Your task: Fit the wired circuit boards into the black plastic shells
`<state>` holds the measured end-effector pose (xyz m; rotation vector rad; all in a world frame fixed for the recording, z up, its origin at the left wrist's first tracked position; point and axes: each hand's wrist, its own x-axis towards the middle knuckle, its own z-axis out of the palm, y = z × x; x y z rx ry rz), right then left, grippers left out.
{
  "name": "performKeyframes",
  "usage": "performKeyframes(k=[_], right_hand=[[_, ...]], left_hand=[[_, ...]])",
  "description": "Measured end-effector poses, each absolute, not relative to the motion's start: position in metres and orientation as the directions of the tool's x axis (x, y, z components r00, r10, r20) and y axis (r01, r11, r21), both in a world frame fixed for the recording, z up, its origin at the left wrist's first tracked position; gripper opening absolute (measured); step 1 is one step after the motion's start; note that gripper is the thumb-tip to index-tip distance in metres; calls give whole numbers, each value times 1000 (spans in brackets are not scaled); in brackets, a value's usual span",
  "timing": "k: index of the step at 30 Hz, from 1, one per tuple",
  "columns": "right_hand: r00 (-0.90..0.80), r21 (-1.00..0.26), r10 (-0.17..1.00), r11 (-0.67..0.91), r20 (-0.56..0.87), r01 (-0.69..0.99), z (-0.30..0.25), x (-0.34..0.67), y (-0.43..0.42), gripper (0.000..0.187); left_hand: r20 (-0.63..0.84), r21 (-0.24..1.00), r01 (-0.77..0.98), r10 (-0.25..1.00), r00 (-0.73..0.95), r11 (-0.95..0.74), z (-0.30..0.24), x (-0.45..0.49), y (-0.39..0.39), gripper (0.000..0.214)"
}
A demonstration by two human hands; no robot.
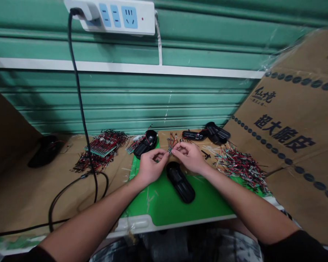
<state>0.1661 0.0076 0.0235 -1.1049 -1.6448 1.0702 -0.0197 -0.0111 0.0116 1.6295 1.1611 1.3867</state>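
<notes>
My left hand (153,165) and my right hand (190,156) meet over the far part of the green board (158,203). Both are closed in a pinch, fingertips almost touching. Between them is a small circuit board with thin wires (170,150), mostly covered by the fingers. Just below the hands lies a long black plastic shell (180,182), tilted on the board. Behind my left hand rests another black shell (145,143) with a red wire. Past my right hand are more black shells (217,133) and a slim black one (193,135).
Stacked wired circuit boards (102,145) lie at left, a tangled pile of wired parts (243,165) at right. A black cable (80,98) hangs from the power strip (117,16) down onto the cardboard. A cardboard wall (289,109) stands at right; another black piece (45,151) lies far left.
</notes>
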Motion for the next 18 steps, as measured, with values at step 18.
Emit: performKeyframes(k=[18], right_hand=[[-280,-962,941,237,192,136,14,159,9,23]], left_hand=[[383,913,122,921,72,-389,10,-18,-12,19]])
